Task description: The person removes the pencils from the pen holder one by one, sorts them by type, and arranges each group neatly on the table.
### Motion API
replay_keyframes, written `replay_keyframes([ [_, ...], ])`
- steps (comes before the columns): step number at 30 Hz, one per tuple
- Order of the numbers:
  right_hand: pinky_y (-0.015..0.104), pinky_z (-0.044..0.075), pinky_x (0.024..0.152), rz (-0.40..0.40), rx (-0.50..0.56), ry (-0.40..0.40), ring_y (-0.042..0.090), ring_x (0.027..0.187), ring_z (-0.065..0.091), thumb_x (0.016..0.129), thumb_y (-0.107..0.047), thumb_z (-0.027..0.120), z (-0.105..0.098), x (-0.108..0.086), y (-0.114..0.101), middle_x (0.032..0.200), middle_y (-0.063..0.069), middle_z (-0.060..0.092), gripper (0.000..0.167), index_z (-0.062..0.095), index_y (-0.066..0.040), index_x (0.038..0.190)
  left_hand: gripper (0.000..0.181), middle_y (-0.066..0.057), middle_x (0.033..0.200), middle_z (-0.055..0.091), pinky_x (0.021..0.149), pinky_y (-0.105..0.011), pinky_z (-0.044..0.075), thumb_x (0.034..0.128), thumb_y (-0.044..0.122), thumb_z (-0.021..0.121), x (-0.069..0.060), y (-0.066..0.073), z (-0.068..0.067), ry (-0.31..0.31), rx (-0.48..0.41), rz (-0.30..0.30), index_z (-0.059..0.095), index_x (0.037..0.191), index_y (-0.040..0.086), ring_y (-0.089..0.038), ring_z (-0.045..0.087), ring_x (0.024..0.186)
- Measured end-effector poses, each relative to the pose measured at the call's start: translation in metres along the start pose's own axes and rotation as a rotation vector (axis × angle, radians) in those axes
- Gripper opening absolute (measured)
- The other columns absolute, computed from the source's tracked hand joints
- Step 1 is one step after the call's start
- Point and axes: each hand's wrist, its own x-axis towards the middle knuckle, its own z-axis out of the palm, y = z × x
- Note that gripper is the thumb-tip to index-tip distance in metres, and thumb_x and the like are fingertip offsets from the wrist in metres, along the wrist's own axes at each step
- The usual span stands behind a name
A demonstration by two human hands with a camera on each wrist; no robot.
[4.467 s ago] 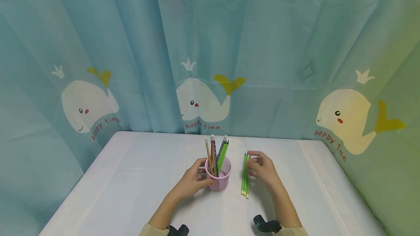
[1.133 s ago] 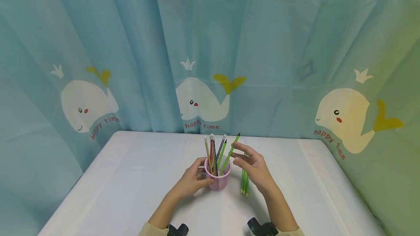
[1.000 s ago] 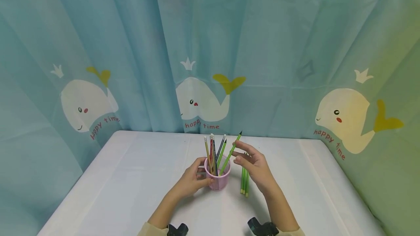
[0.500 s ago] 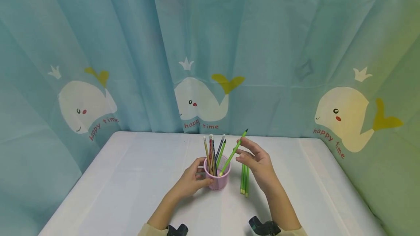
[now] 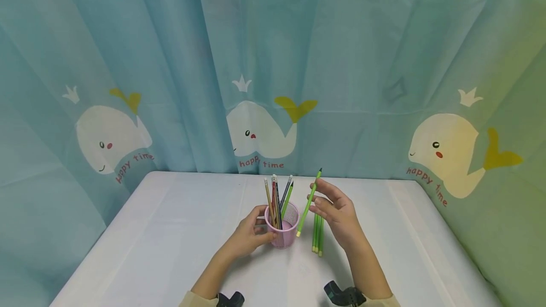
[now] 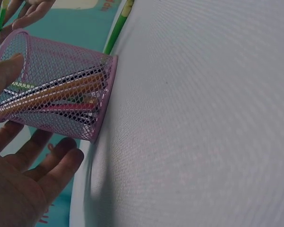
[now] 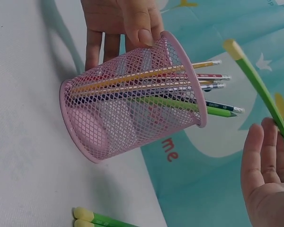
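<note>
Green pencil (image 5: 306, 212) your right hand (image 5: 340, 211) holds should be light, stiff, best gripped mid-shaft; your left hand (image 5: 250, 236) clasps the cup (image 5: 285, 239).

We see a pink mesh cup (image 5: 286, 239) standing upright, filled with assorted pencils (image 5: 278, 203), pale erasers uppermost, and one green pencil (image 5: 287, 200), dark point up. Right of the cup and apart from it, we find a held green pencil (image 5: 304, 214), tilted, point up; farther right, three green pencils (image 5: 317, 240) lie side by side.

One pink cup (image 5: 285, 239), five green pencils (image 5: 305, 213), two hands (image 5: 249, 235).
</note>
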Motion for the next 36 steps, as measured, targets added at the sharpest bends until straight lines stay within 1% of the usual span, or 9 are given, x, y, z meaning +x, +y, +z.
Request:
replay_keyframes([
  [2,0.035,0.059,0.091,0.005,-0.003,0.011,0.027,0.118,0.063,0.096,-0.002,0.062,-0.0001,0.0001,0.0001,0.140,0.021,0.051,0.052,0.044,0.001,0.145,0.067,-0.022,0.136,0.054,0.104,-0.051,0.050,0.0859,0.014,0.077,0.0002,0.0000,-0.0001,0.000,0.005,-0.003,0.042,0.143,0.006,-0.039,0.059,0.121],
  [7,0.030,0.060,0.087,0.025,-0.006,0.040,0.019,0.110,0.066,0.094,-0.001,0.063,-0.0006,0.0002,0.0006,0.135,0.017,0.054,0.051,0.046,-0.001,0.142,0.067,-0.021,0.136,0.055,0.104,-0.051,0.050,0.0863,0.016,0.077,0.0013,-0.0007,-0.0006,-0.004,0.017,-0.008,0.042,0.143,0.006,-0.039,0.059,0.121],
  [13,0.028,0.060,0.083,0.065,-0.004,0.074,0.020,0.107,0.067,0.094,-0.001,0.064,-0.0019,-0.0001,0.0013,0.128,0.006,0.059,0.047,0.051,-0.005,0.139,0.068,-0.020,0.136,0.055,0.104,-0.049,0.051,0.0864,0.017,0.077,0.0012,-0.0020,-0.0003,-0.007,0.026,-0.009,0.041,0.143,0.008,-0.038,0.059,0.121],
  [14,0.027,0.060,0.083,0.070,-0.003,0.077,0.020,0.107,0.067,0.093,-0.001,0.065,-0.0019,-0.0001,0.0014,0.128,0.006,0.059,0.047,0.052,-0.007,0.138,0.067,-0.020,0.136,0.055,0.104,-0.048,0.051,0.0865,0.017,0.077,0.0010,-0.0024,-0.0002,-0.007,0.030,-0.008,0.041,0.143,0.008,-0.038,0.060,0.121],
  [18,0.025,0.059,0.082,0.080,0.002,0.082,0.017,0.104,0.068,0.093,0.000,0.064,-0.0022,0.0006,0.0017,0.126,0.005,0.060,0.049,0.048,-0.002,0.140,0.067,-0.020,0.136,0.055,0.104,-0.048,0.051,0.0867,0.016,0.077,0.0007,-0.0025,0.0000,-0.003,0.028,-0.006,0.041,0.143,0.008,-0.037,0.060,0.121],
  [21,0.024,0.059,0.082,0.078,0.004,0.082,0.015,0.102,0.068,0.093,0.001,0.064,-0.0025,0.0010,0.0017,0.125,0.005,0.060,0.052,0.045,0.003,0.141,0.067,-0.020,0.136,0.055,0.104,-0.049,0.051,0.0866,0.015,0.077,0.0005,-0.0008,-0.0001,-0.004,0.013,-0.007,0.041,0.143,0.007,-0.038,0.060,0.121],
  [23,0.024,0.058,0.083,0.079,0.003,0.082,0.014,0.101,0.068,0.093,0.001,0.064,-0.0029,0.0010,0.0017,0.125,0.005,0.060,0.053,0.044,0.004,0.142,0.068,-0.021,0.137,0.054,0.104,-0.049,0.050,0.0865,0.014,0.077,0.0002,0.0003,-0.0002,-0.005,0.003,-0.008,0.041,0.143,0.006,-0.038,0.059,0.121],
  [30,0.023,0.058,0.082,0.077,0.010,0.081,0.014,0.100,0.068,0.092,0.001,0.065,-0.0044,0.0011,0.0018,0.123,0.003,0.061,0.050,0.047,0.000,0.139,0.069,-0.021,0.138,0.053,0.105,-0.051,0.049,0.0859,0.013,0.077,-0.0003,0.0016,-0.0001,-0.002,-0.012,-0.011,0.041,0.144,0.006,-0.039,0.058,0.122],
  [36,0.023,0.059,0.080,0.074,0.023,0.094,0.016,0.100,0.067,0.092,0.003,0.064,-0.0057,0.0013,0.0015,0.123,0.004,0.061,0.053,0.045,-0.002,0.141,0.068,-0.022,0.137,0.053,0.103,-0.050,0.051,0.0857,0.012,0.077,0.0008,0.0002,0.0000,-0.002,-0.009,-0.004,0.041,0.143,0.005,-0.039,0.059,0.121],
])
